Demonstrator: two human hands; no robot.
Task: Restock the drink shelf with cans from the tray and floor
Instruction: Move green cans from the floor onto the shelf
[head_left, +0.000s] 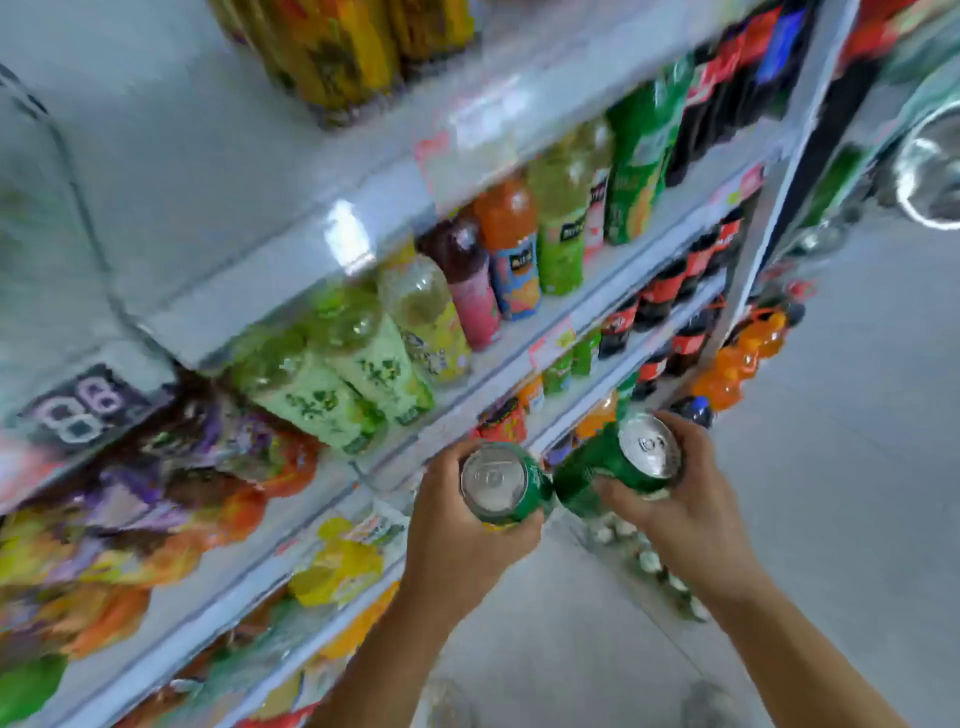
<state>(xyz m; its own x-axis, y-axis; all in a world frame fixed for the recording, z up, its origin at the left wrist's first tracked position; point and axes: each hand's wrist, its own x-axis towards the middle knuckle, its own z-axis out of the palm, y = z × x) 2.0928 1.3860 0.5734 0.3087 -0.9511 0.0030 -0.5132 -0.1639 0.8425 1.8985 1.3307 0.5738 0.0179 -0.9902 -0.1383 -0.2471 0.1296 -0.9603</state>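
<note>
Two green cans are being held in front of the shelving, one in each hand, silver tops facing up toward the camera. The left can (493, 483) is sitting in the left hand (457, 540), whose fingers and thumb are curling round its body from below. The right can (618, 462) is tilting leftward in the right hand (685, 509), fingers wrapping over its far side and thumb pressing on the near side. The green bodies are coming very close between the hands; whether they are touching cannot be told.

Just beyond the cans, the drink shelf (524, 358) is running diagonally toward the far right, carrying pale green tea bottles (337, 384), an orange juice bottle (511, 244) and dark cola bottles (670, 291). To the left, blurred snack bags (156, 493) are filling the neighbouring shelves. Below the right hand, several blurred cans (649, 561) are standing on the grey floor (857, 467) near the shelf base.
</note>
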